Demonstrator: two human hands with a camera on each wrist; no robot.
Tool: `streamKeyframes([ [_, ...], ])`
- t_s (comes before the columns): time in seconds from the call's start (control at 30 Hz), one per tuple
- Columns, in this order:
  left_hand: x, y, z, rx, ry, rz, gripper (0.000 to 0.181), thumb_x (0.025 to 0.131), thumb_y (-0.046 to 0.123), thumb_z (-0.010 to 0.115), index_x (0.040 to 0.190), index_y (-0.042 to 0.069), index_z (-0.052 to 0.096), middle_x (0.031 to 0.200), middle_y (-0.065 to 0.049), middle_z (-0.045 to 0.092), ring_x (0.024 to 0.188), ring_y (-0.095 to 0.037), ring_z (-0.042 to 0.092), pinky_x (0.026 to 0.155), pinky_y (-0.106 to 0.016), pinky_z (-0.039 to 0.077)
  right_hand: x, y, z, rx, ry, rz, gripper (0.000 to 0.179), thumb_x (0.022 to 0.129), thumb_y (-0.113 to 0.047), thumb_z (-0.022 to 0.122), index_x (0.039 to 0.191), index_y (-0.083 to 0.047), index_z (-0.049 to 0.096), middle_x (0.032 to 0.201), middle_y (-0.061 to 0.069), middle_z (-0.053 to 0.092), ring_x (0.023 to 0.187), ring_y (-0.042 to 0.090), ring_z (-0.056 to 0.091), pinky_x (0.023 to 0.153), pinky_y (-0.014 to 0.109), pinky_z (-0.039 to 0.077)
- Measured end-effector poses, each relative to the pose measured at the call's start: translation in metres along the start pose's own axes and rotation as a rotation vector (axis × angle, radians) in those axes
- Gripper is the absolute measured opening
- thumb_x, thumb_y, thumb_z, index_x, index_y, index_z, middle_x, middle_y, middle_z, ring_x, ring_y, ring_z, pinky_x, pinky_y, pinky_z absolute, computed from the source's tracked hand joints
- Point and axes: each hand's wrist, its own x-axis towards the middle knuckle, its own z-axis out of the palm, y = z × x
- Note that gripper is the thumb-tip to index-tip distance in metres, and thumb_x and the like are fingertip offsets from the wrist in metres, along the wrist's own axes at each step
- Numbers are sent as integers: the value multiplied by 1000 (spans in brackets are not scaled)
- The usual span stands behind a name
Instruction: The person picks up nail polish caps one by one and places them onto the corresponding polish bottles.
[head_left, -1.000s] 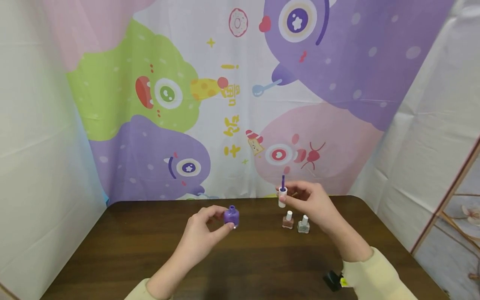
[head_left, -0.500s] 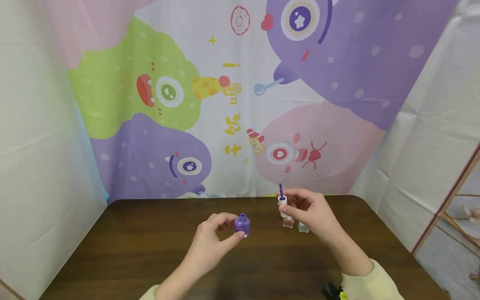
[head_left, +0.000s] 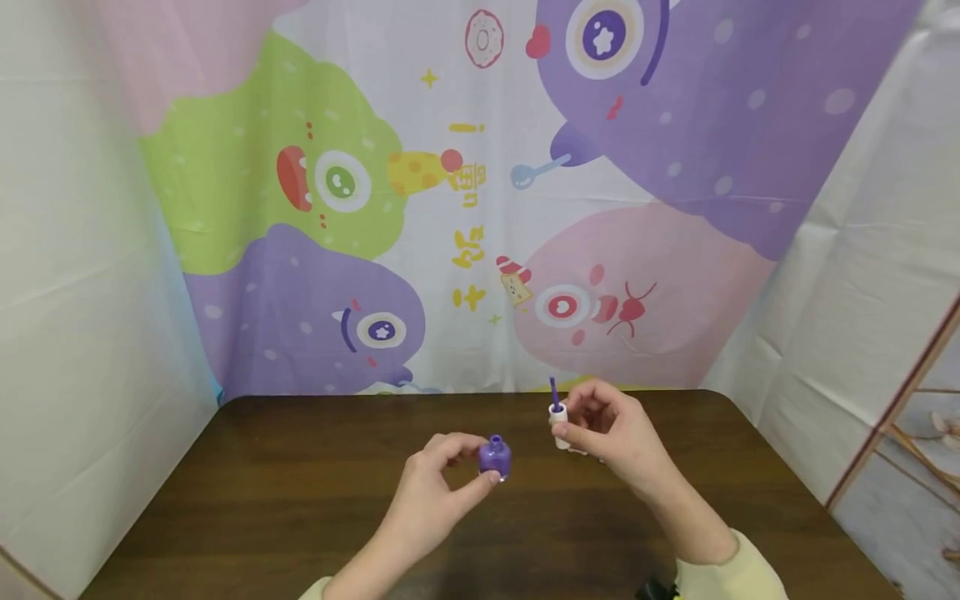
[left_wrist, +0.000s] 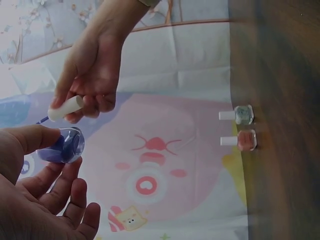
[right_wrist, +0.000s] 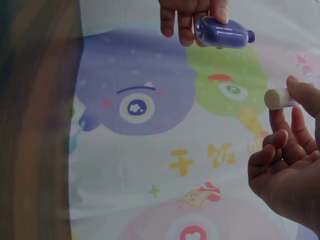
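Note:
My left hand pinches a small bottle of purple nail polish between thumb and fingers, its neck uncapped and pointing up. To the right, my right hand grips the white cap with its purple-coated brush upward. A gap separates cap and bottle in the head view. The right wrist view shows the purple bottle and the white cap apart too. Two more white-capped nail polishes, one reddish-brown and one grey-green, stand on the table, mostly hidden behind my right hand in the head view.
The dark wooden table ends at a cartoon-printed cloth hanging behind it. White cloth walls flank both sides. Beside my right sleeve, a black object shows at the bottom edge.
My left hand has moved right with the purple bottle. My right hand has come down and slightly left with the cap and brush, covering the two standing bottles. The hands are closer together.

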Motion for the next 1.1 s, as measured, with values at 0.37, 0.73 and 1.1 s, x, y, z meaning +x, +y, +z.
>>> streamKeyframes([
  [0.37, -3, -6, 7, -21, -21, 17, 25, 71, 13, 80, 92, 23, 69, 85, 16, 61, 82, -5, 54, 77, -26, 46, -6, 0, 3, -27, -3, -66, 20, 79, 0, 72, 94, -2, 59, 73, -2, 61, 63, 11, 50, 56, 25, 46],
  [0.73, -7, -11, 9, -17, -17, -1, 26, 71, 13, 80, 91, 24, 69, 84, 17, 60, 81, -4, 55, 76, -29, 48, -10, 1, 4, -95, -35, -69, 19, 80, -5, 74, 93, -10, 62, 79, -2, 60, 68, 11, 50, 58, 25, 43],
  [1.1, -10, -11, 9, -37, -29, -24, 26, 71, 15, 80, 91, 26, 68, 84, 17, 60, 82, -6, 54, 77, -28, 47, -11, -4, 4, -158, -57, -109, 17, 80, -6, 73, 94, -13, 66, 83, -1, 64, 64, 12, 52, 50, 27, 41],
])
